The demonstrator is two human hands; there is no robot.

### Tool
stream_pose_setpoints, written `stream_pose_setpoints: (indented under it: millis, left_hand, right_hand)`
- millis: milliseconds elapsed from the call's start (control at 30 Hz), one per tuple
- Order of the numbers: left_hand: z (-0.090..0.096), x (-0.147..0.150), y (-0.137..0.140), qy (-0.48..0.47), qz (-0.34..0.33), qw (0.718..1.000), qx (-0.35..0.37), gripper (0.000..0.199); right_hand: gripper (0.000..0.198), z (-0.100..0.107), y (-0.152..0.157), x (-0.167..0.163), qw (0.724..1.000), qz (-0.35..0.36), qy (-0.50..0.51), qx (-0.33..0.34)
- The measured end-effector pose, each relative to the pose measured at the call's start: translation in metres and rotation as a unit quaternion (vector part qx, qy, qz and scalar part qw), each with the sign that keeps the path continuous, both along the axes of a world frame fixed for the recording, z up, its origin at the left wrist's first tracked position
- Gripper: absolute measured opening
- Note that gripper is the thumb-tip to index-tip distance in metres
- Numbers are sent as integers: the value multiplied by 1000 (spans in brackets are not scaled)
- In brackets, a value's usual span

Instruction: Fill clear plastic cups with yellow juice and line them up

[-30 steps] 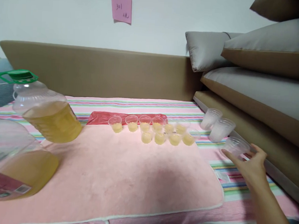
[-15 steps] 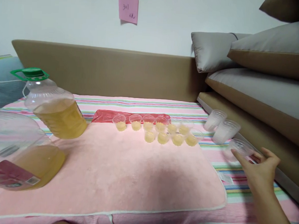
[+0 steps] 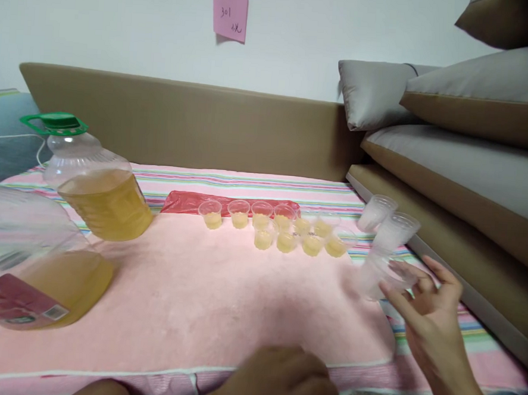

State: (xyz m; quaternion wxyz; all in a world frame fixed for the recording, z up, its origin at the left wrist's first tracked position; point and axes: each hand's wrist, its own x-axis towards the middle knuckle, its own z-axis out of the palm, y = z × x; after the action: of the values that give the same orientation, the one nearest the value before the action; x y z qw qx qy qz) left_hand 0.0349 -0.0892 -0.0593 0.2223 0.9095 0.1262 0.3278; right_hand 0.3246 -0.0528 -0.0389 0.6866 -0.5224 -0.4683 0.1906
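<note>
At the right, my right hand (image 3: 434, 306) grips clear plastic cups (image 3: 373, 278) by the rim end, thumb and fingers closed around them; they look nested and are tilted to the left. Just behind them stand two more stacks of clear cups, the nearer stack (image 3: 396, 230) and the farther stack (image 3: 377, 211). My left hand (image 3: 275, 377) is low at the front edge, smeared by motion, its fingers unclear. Several small cups (image 3: 264, 239) holding yellow liquid stand in two rows on the pink mat (image 3: 173, 293), left of my right hand.
Two large jugs of yellow liquid stand at the left, the farther jug (image 3: 107, 203) with a green cap and the nearer jug (image 3: 70, 287) with a red label. A red plastic bag (image 3: 183, 201) lies behind the cups. Stacked cushions (image 3: 472, 162) line the right side.
My right hand has moved left with the cups, toward the pink mat. My left hand has come into view at the bottom.
</note>
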Motion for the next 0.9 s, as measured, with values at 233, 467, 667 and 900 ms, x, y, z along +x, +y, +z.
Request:
stream_pose_setpoints:
  millis: [233, 467, 667, 900]
  left_hand:
    - [48, -43, 34, -166, 270, 945, -85, 45]
    - [44, -52, 44, -146, 354, 913, -143, 78]
    - [42, -58, 44, -120, 387, 897, -179, 68]
    - [40, -60, 45, -106, 395, 894, -185, 72]
  right_hand:
    - [85, 10, -4, -111, 980, 172, -90, 47]
    - [80, -1, 2, -155, 971, 175, -155, 58]
    - [77, -5, 10, -165, 967, 150, -194, 73]
    - [69, -5, 8, -174, 956, 146, -238, 89]
